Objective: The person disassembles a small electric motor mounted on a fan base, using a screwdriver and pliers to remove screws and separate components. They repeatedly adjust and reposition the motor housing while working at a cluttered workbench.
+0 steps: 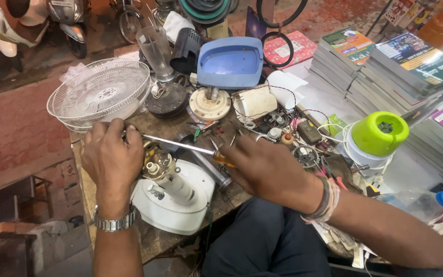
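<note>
My left hand (pixel 109 161) grips the top of a fan motor head (pixel 156 160) that sits on a white stand neck and round white base (pixel 173 205), lying on a worn wooden workbench (pixel 152 125). My right hand (pixel 267 172) holds a screwdriver (pixel 188 147) by its orange handle; the metal shaft runs left across the motor head toward my left hand. A metal watch is on my left wrist, and thread bands are on my right.
White wire fan guards (pixel 98 92) rest at the bench's back left. A blue plastic housing (pixel 230 62), motor parts, a clear jar, small electronics and wires crowd the back. A green-lidded white appliance (pixel 378 136) and stacked books (pixel 385 66) stand right. A plastic bottle (pixel 421 197) lies near my right forearm.
</note>
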Demonstrator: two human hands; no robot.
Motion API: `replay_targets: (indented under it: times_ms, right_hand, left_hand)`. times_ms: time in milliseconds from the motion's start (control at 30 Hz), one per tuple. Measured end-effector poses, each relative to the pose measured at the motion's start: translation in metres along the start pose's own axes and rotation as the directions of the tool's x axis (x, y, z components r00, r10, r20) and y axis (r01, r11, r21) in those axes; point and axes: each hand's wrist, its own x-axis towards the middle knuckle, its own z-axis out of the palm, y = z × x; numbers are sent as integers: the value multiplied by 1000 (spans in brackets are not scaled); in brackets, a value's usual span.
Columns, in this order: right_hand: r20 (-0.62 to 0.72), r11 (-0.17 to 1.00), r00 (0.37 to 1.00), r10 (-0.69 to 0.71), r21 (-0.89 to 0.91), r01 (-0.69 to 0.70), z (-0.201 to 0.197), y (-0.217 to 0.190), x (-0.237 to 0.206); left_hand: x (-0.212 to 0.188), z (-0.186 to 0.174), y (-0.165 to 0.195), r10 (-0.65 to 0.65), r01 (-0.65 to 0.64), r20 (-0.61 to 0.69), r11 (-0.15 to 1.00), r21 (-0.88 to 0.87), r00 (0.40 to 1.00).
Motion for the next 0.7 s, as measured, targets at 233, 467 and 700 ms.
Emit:
replay_targets:
  times_ms: [233, 467, 700]
  right_hand:
    - [-190, 942, 978, 85, 335, -17, 0, -5, 6]
    - [-332, 969, 923, -197, -212, 131, -16, -17, -8]
    - [-55, 948, 989, -135, -297, 113, -7, -24, -7]
  left_hand:
    - [-1, -1, -1, -7, 7, 37, 1000, 17, 999]
    - [-7, -6, 6, -10, 9, 49, 1000, 28, 999]
    - [-4, 3, -3, 10, -11, 53, 1000, 10, 999]
